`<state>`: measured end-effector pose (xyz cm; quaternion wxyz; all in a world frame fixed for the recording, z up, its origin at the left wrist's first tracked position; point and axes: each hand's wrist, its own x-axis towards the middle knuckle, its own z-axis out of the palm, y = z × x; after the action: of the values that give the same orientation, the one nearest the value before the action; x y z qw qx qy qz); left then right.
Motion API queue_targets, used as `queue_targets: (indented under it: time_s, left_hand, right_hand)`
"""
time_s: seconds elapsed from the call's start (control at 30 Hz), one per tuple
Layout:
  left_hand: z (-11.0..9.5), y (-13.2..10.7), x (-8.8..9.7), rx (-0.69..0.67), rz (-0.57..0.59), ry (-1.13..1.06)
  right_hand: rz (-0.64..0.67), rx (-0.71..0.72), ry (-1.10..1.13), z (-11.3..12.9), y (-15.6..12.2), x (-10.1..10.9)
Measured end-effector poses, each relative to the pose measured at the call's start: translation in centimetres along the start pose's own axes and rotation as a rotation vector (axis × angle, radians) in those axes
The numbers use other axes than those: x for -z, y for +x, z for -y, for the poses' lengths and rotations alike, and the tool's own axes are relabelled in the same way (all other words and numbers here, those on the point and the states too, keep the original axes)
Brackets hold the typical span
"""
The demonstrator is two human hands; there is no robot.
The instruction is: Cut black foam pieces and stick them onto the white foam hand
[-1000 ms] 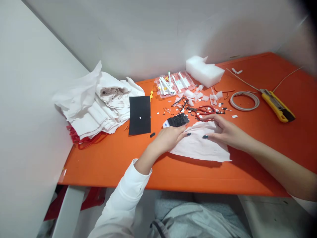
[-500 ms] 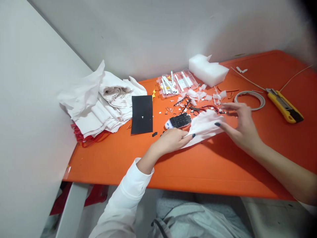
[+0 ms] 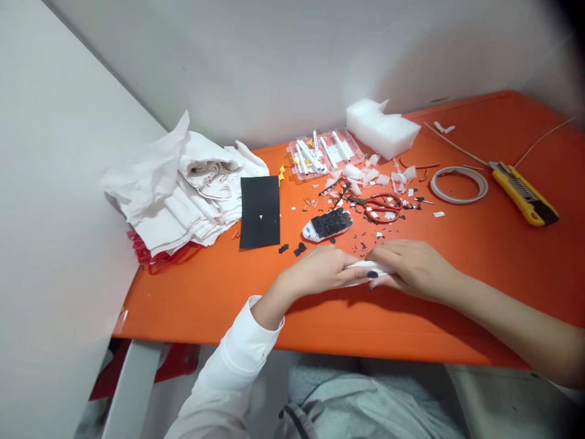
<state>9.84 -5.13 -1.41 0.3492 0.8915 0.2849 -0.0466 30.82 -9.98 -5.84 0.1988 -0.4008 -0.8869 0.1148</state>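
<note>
A white paper tissue (image 3: 365,268), folded or bunched small, is between my two hands just above the orange table. My left hand (image 3: 322,268) grips its left part, thumb on top. Around its right part my right hand (image 3: 409,268) is closed, its fingers bent over the tissue. Just beyond my left hand lies a small white foam piece (image 3: 327,224) covered with overlapping black scales and marked with blue at its pointed left end. Red-handled scissors (image 3: 384,208) rest behind the hands among black and white scraps.
At left stand a pile of white tissues (image 3: 201,189) and a black sheet (image 3: 260,212). Behind are a clear case of markers (image 3: 320,152) and a white foam block (image 3: 382,129). A tape roll (image 3: 459,185) and a yellow box cutter (image 3: 523,194) lie right.
The tissue was spread out over the scissors; now it is gathered small and nearer to me. My right hand has moved left and closed on it, uncovering the scissors.
</note>
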Motion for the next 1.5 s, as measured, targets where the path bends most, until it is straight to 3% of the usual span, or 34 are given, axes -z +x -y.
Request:
queue_targets:
  time_s: [0.13, 0.33, 0.5, 0.63, 0.8, 0.87, 1.0, 1.07, 1.13, 1.23, 1.37, 1.43, 1.5]
  left_hand:
    - [0.0, -0.2, 0.0, 0.015, -0.072, 0.146]
    - [-0.8, 0.2, -1.2, -0.109, -0.275, 0.417]
    - [-1.2, 0.2, -2.1, 0.004, -0.226, 0.393]
    - [-1.6, -0.4, -1.7, 0.003, -0.200, 0.205]
    - [-2.0, -0.8, -1.0, -0.097, -0.075, -0.272]
    - [-1.9, -0.6, -1.1, -0.150, -0.075, -0.448]
    - [-1.6, -0.3, -2.0, -0.284, -0.192, -0.686]
    - [-1.5, -0.2, -2.4, -0.256, -0.215, -0.839]
    - [-1.4, -0.2, -2.5, -0.124, -0.228, -0.966]
    - [-0.3, -0.3, -1.3, 0.102, -0.415, -1.088]
    - [3.6, -0.9, 2.3, 0.277, -0.735, -1.264]
    - [6.4, -1.8, 4.1, 0.329, -0.920, -1.226]
    - [8.9, -3.1, 5.7, 0.432, -0.974, -1.012]
  right_hand:
    - [0.003, -0.024, -0.056, 0.6, -0.3, 0.2]
    - [-0.059, -0.099, -0.052, 0.9, -0.2, -0.5]
    - [-0.033, -0.198, 0.147, 1.0, 0.2, -0.2]
    - [-0.001, -0.141, 0.305, 1.3, 0.2, 0.4]
    - [0.008, -0.096, 0.580, 2.0, -0.1, 1.0]
    - [0.027, -0.141, 0.752, 2.4, -0.2, 1.1]
    - [0.062, -0.306, 1.074, 2.8, -0.8, 1.2]
    - [-0.002, -0.416, 1.211, 2.5, -1.2, 1.1]
    - [-0.150, -0.520, 1.321, 1.8, -1.5, 1.1]
    - [-0.340, -0.684, 1.450, 0.4, -1.0, 1.5]
    - [-0.381, -0.803, 1.489, -1.3, 0.3, 1.9]
    - [-0.380, -0.778, 1.509, -1.8, 0.6, 1.9]
    - [-0.370, -0.750, 1.539, -1.9, 0.6, 1.6]
